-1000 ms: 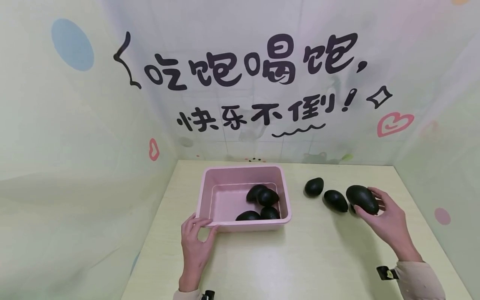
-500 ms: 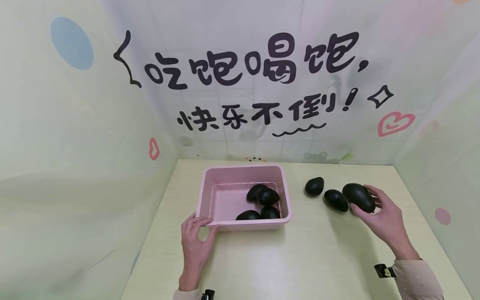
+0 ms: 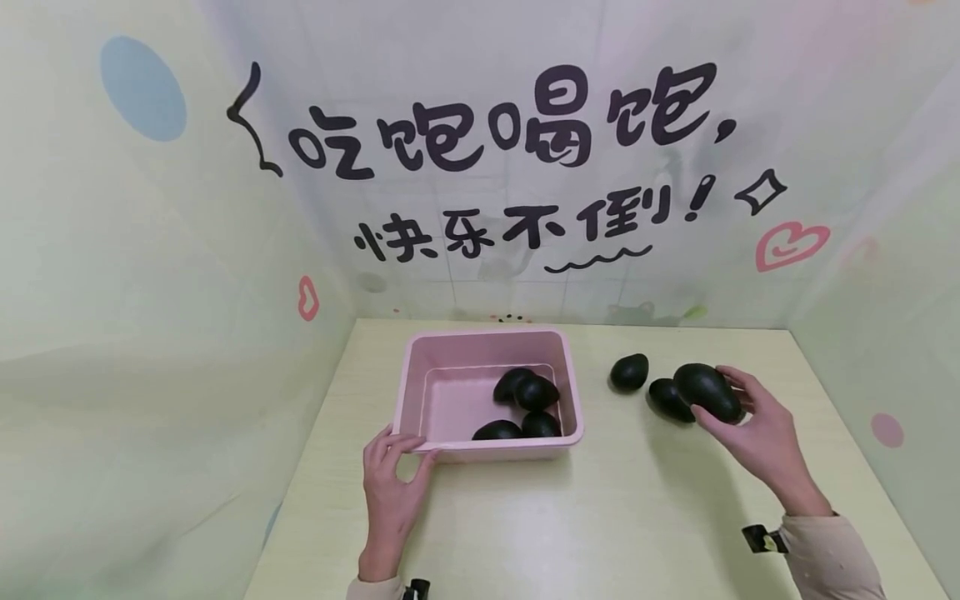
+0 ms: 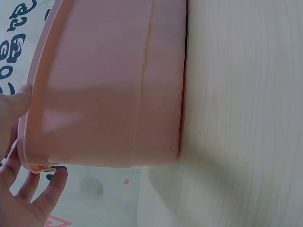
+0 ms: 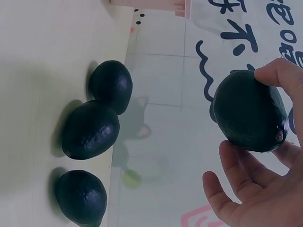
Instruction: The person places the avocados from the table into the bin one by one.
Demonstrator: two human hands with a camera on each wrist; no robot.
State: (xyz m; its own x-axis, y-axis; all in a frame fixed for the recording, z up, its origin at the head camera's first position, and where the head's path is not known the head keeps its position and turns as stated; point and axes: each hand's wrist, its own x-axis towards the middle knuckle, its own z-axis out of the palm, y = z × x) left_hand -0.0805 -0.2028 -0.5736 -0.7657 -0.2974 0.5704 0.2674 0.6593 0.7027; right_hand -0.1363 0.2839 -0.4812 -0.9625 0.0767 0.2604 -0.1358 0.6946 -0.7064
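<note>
My right hand (image 3: 765, 442) holds a dark green avocado (image 3: 707, 392) above the table, thumb on one side and fingers on the other. In the right wrist view the held avocado (image 5: 248, 109) is well off the tabletop. Three more lie beneath and to the left: one avocado (image 3: 628, 372) at the back, a second avocado (image 3: 667, 400) partly covered, and a third avocado (image 5: 81, 197) mostly hidden in the head view. My left hand (image 3: 393, 487) grips the front-left corner of a pink bin (image 3: 487, 451), thumb against the rim (image 4: 31, 123). Several avocados (image 3: 536, 393) lie inside, toward the bin's right.
The pale wood table (image 3: 525, 525) ends at a printed backdrop (image 3: 480, 300) behind, with fabric sides left and right. Bare bin floor (image 3: 457, 408) shows on the bin's left side.
My right hand has moved slightly left with the avocado, which now overlaps the middle loose avocado in the head view. The left hand and the bin have stayed put.
</note>
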